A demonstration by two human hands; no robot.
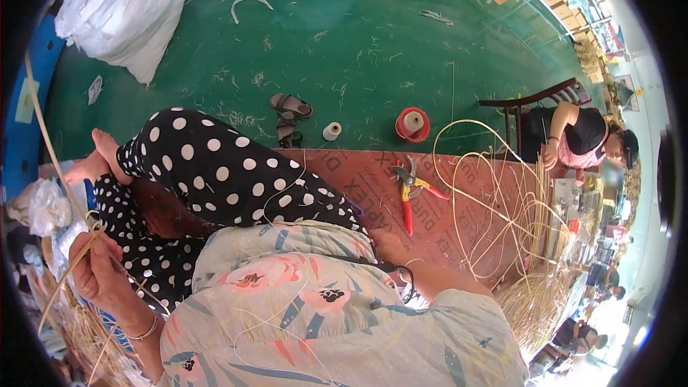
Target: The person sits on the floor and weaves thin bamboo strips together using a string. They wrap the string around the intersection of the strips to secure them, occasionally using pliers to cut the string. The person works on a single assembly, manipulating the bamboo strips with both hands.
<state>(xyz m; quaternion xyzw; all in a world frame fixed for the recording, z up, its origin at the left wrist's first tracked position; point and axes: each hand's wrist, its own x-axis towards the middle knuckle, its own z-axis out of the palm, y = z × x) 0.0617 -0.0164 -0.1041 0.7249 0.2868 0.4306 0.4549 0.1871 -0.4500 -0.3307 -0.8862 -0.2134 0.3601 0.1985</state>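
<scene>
At the far left, my left hand [100, 279] is closed, thumb and fingers pinching thin tan cane strips [51, 132] where they cross. One long strip rises from the grip toward the upper left, and others hang below. My right hand [390, 247] rests low beside my hip on the reddish-brown board, its fingers mostly hidden. Nearest to it lie red-and-yellow handled pruning shears [410, 188] with their blades spread. A thin white thread [287, 190] trails across my polka-dot trousers and floral top.
Large loops of cane [494, 208] and a straw-coloured bundle [537, 301] cover the board's right side. A red bucket [413, 125] holding a spool, a white thread cone [332, 131] and sandals [291, 109] stand beyond. A person [573, 136] sits near a chair; white sacks [125, 14] lie upper left.
</scene>
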